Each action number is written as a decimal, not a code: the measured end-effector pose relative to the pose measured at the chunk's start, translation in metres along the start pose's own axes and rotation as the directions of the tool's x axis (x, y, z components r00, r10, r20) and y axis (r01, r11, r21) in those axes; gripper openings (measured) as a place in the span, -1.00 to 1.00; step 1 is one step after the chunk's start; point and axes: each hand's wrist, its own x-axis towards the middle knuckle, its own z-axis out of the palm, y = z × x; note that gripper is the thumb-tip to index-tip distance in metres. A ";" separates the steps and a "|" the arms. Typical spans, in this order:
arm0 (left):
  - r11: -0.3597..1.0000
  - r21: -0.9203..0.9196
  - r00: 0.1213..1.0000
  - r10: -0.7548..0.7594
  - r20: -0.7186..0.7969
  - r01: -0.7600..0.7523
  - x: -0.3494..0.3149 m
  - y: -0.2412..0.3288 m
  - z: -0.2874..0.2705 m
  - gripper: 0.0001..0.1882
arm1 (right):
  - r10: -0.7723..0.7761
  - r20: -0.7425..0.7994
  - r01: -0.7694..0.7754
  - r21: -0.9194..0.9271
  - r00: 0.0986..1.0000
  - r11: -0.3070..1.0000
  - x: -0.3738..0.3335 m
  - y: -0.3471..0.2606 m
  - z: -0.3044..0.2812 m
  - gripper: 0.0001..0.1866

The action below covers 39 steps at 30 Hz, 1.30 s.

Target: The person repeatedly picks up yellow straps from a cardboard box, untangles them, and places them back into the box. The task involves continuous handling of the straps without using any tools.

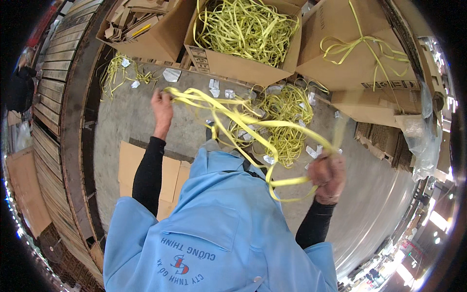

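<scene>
Several yellow straps [233, 116] stretch in a loose bundle between my two hands, in front of my body. At the upper left, my left hand [162, 108] is closed round one end of the bundle. My right hand [328, 176], lower and further right, grips the other end and is smeared by motion. A strap loop hangs down towards my right hand. Beneath the bundle, a tangled heap of yellow straps [288, 124] lies on the floor with scraps of white paper among it.
An open cardboard box [233, 67] full of yellow straps stands ahead. Left of it is a box [151, 46] of cardboard scraps. A large carton [335, 34] with straps draped over it stands at the right. Flat cardboard [130, 165] lies by my left arm, near a slatted roller conveyor [48, 97].
</scene>
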 end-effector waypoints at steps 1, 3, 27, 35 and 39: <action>0.992 -0.116 0.993 -0.058 -0.101 0.046 0.004 -0.012 -0.007 -0.88 | -0.077 0.063 0.061 0.225 0.995 0.972 0.005 -0.011 -0.019 -0.78; 0.934 -0.338 0.937 -0.218 -0.275 0.118 0.016 -0.028 -0.017 -0.85 | -0.299 -0.003 0.257 0.520 0.954 0.815 0.004 -0.032 -0.046 -0.77; 0.660 -0.720 0.840 -0.500 -0.209 0.213 0.089 -0.037 -0.032 -0.66 | -0.635 -0.008 0.166 0.968 0.773 0.189 -0.101 -0.129 -0.158 -0.77; 0.872 -0.474 0.805 -0.366 -0.466 0.121 0.102 -0.071 -0.150 -0.29 | -0.281 -0.107 0.064 -0.842 0.954 0.536 -0.182 -0.138 -0.135 -0.50; 0.946 -0.324 0.733 -0.237 -0.638 0.023 0.127 -0.111 -0.198 -0.31 | 0.161 0.126 0.046 -0.903 0.979 0.428 -0.160 -0.125 -0.120 -0.59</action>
